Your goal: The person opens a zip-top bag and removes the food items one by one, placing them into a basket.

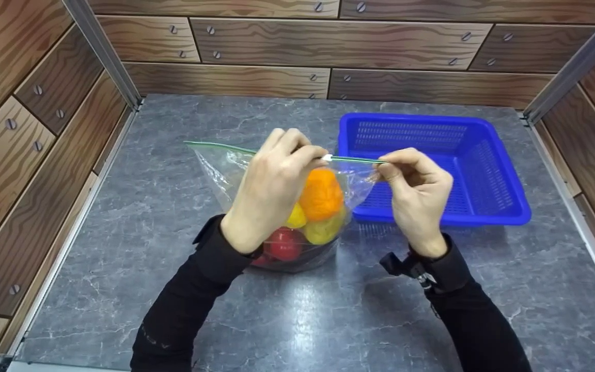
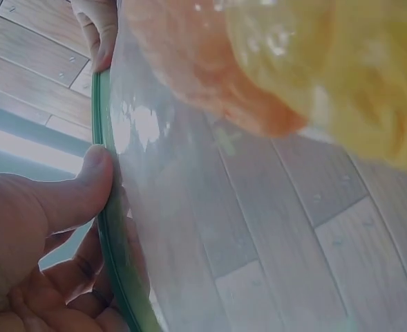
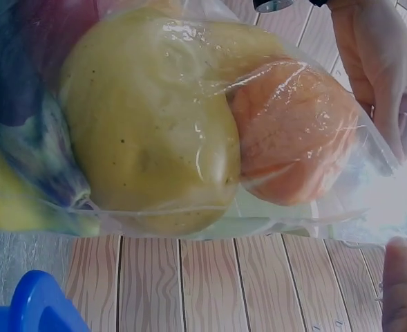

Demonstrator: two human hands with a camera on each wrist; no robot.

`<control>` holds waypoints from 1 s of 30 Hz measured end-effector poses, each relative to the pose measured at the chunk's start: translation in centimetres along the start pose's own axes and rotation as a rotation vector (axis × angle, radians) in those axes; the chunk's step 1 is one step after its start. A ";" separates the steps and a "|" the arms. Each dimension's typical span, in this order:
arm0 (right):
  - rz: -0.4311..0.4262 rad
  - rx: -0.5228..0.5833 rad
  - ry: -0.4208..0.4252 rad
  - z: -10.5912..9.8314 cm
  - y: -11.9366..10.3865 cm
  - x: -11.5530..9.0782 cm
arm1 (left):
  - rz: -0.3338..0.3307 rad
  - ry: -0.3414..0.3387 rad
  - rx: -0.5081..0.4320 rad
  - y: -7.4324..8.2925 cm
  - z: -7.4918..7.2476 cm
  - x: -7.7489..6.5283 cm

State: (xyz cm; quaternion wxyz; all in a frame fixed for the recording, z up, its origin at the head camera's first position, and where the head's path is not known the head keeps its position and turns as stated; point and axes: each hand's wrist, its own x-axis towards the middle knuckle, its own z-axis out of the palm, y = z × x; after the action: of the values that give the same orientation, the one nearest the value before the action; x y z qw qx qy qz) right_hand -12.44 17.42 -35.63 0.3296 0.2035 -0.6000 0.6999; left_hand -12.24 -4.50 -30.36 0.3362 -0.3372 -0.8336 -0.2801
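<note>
A clear zip bag [image 1: 217, 168] with a green zip strip [image 1: 359, 159] stands full of produce on the table. My left hand [image 1: 274, 183] pinches the strip at its white slider [image 1: 327, 157]. At the strip's right end, my right hand [image 1: 421, 191] holds the corner between thumb and fingers. Through the plastic I see an orange, wrinkled round piece [image 1: 323, 194] on top, a yellow-green one [image 1: 324, 231] below it and a red one [image 1: 285, 244] lower down. The right wrist view also shows a dark, eggplant-like piece [image 3: 51, 155].
A blue perforated basket [image 1: 514, 199] stands at the right, behind my right hand. The grey marbled tabletop [image 1: 122, 258] is bounded by wood-patterned walls [image 1: 261, 44] at the back and sides, with metal frame posts [image 1: 104, 51] at the corners.
</note>
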 end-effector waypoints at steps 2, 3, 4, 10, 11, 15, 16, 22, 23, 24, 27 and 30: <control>-0.007 -0.003 -0.003 -0.2 0.1 0.0 | -0.006 0.010 0.003 -0.3 -0.3 -0.2; -0.011 -0.004 -0.005 -0.2 0.1 0.1 | -0.010 0.016 0.002 -0.4 -0.5 -0.2; -0.014 -0.003 -0.007 -0.3 0.1 0.1 | -0.014 0.021 0.001 -0.5 -0.6 -0.3; -0.017 0.003 -0.011 -0.6 0.4 0.2 | -0.040 0.048 0.009 -1.4 -1.5 -1.0; -0.017 0.000 -0.010 -0.6 0.4 0.3 | -0.046 0.052 0.009 -1.5 -1.6 -1.1; -0.017 -0.013 -0.008 -0.8 0.4 0.3 | -0.085 0.067 0.005 -2.2 -2.3 -1.6; -0.016 -0.015 -0.008 -0.9 0.4 0.3 | -0.096 0.071 0.005 -2.4 -2.5 -1.7; -0.010 -0.004 0.003 -1.1 0.3 0.3 | -0.141 0.098 0.026 -3.5 -3.6 -2.5; -0.009 -0.001 0.006 -1.1 0.3 0.3 | -0.147 0.103 0.031 -3.6 -3.7 -2.6; -0.007 -0.001 0.008 -1.2 0.4 0.3 | -0.153 0.109 0.036 -3.8 -3.9 -2.7; -0.003 -0.004 0.015 -1.2 0.4 0.3 | -0.169 0.127 0.051 -4.2 -4.5 -3.1; 0.001 -0.008 0.019 -1.3 0.5 0.3 | -0.181 0.146 0.057 -4.6 -5.0 -3.5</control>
State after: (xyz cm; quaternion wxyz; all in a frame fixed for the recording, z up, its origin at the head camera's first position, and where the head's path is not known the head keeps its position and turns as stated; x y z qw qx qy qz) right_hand -12.85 18.76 -36.01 0.3359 0.1951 -0.5996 0.6997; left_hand -11.90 -12.07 -30.98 0.3786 -0.2297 -0.8415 -0.3095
